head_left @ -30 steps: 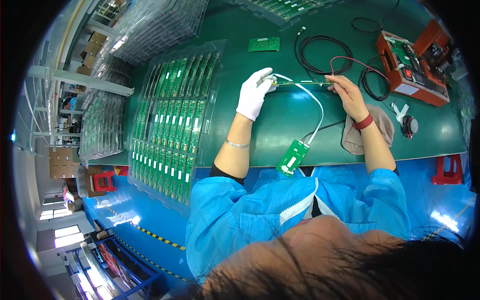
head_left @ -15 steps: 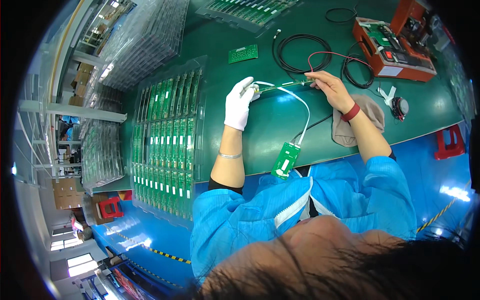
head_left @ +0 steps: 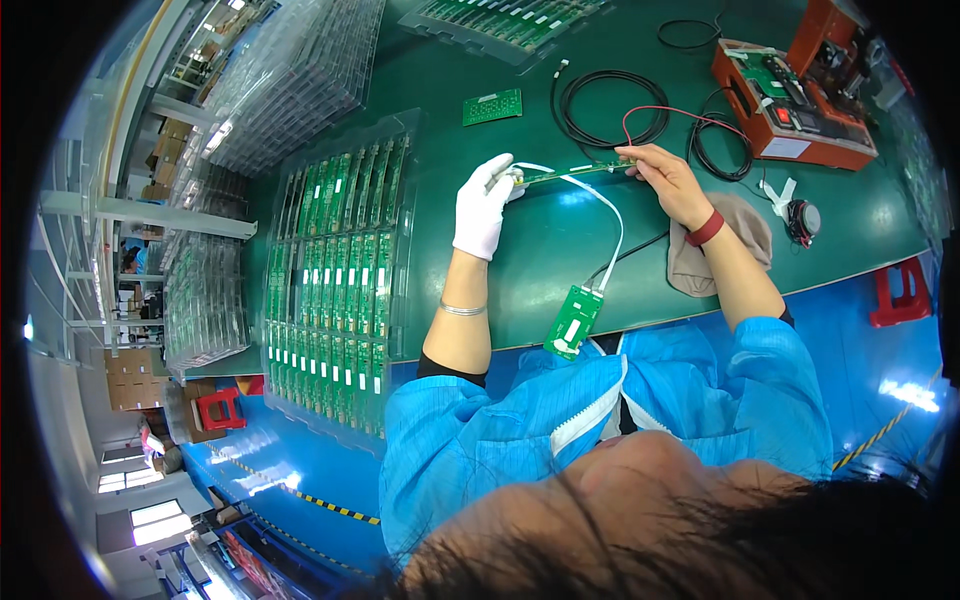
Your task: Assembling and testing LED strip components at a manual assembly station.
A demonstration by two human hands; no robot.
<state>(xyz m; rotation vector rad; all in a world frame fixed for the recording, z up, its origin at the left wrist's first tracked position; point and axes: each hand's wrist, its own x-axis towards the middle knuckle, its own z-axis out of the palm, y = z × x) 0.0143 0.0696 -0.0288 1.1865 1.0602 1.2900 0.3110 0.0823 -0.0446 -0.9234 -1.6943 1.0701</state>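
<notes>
A narrow green circuit board (head_left: pixel 572 174) is held nearly edge-on above the table, one end in each hand. My left hand (head_left: pixel 484 205), in a white glove, is closed on its left end. The bare fingers of my right hand (head_left: pixel 668 182) pinch its right end, where a thin red wire also reaches. From the left end a white ribbon cable (head_left: pixel 612 215) loops down to a second green board (head_left: pixel 574 320) at the table's near edge. Farther off, a small green board (head_left: pixel 492 106) lies flat on the table.
Left of me lies a clear tray (head_left: pixel 400 215) with rows of circuit boards; stacked trays (head_left: pixel 290 85) stand behind it. Black cable coils (head_left: pixel 613 110), an orange test box (head_left: pixel 790 110), a brown cloth (head_left: pixel 715 260) and a small round speaker (head_left: pixel 802 220) occupy the right side.
The board's right end is tilted slightly differently between my hands. The whole view has shifted a little; both hands keep their hold.
</notes>
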